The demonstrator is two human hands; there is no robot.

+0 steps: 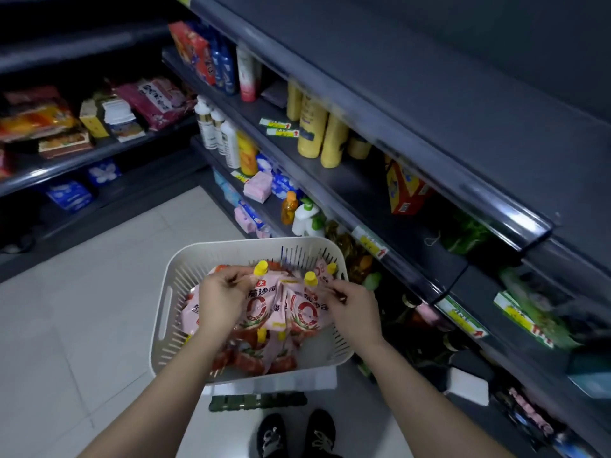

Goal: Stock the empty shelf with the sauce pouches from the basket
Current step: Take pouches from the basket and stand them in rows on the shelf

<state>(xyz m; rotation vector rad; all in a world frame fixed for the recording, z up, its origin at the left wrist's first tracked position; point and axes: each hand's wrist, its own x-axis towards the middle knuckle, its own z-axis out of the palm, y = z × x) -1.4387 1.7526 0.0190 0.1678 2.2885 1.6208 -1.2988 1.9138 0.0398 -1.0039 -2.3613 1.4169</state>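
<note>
Pink sauce pouches (264, 312) heaped in white slatted basket (165, 312), raised on low stand so you reach without stooping. Yellow caps point up, probably for easy pinching. Your left hand (220, 300) closed on top pouch by its neck. Your right hand (355, 307) pinching neighbouring pouch's upper edge. Dark shelving (413, 133) just right; empty shelf not identifiable.

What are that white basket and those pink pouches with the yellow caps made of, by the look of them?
The basket looks like moulded plastic, matt off-white: thin slotted walls, rounded rim, cut-out handle. The pouches look like flexible printed film, slightly glossy, since they crumple and fold where both hands grip them. Their yellow caps seem to be hard plastic. The exact film type cannot be told.
</note>
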